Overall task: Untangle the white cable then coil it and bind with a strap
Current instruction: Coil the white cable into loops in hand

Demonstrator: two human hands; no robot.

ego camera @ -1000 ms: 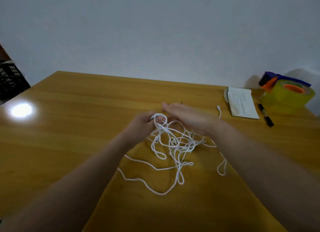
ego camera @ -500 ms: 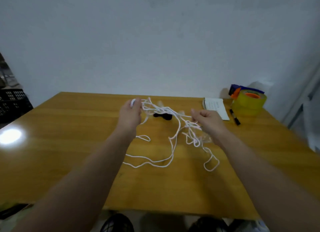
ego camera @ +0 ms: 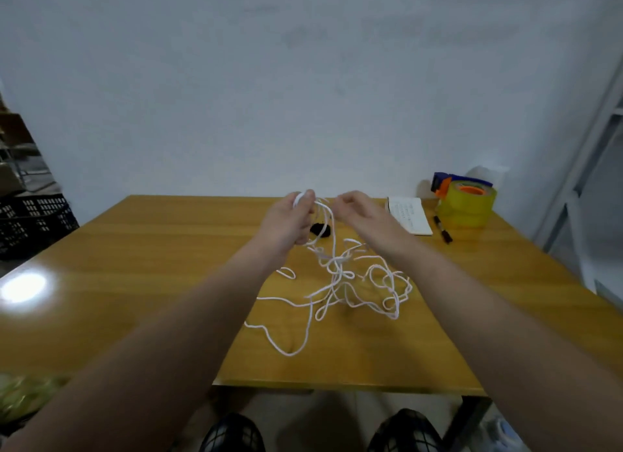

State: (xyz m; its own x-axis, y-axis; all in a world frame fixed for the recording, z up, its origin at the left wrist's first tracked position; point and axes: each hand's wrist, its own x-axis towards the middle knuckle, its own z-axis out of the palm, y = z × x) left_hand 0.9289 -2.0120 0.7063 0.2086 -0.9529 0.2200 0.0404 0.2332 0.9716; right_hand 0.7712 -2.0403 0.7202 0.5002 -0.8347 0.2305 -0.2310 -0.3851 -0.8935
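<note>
Well, left hand gripping the cable above the table, right hand pinching one strand, the person should tease the tangle lying on the table loose gently, not yank.

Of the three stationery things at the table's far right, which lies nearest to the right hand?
The white notebook, next to the right hand; the black marker and the yellow tape roll lie farther right.
</note>
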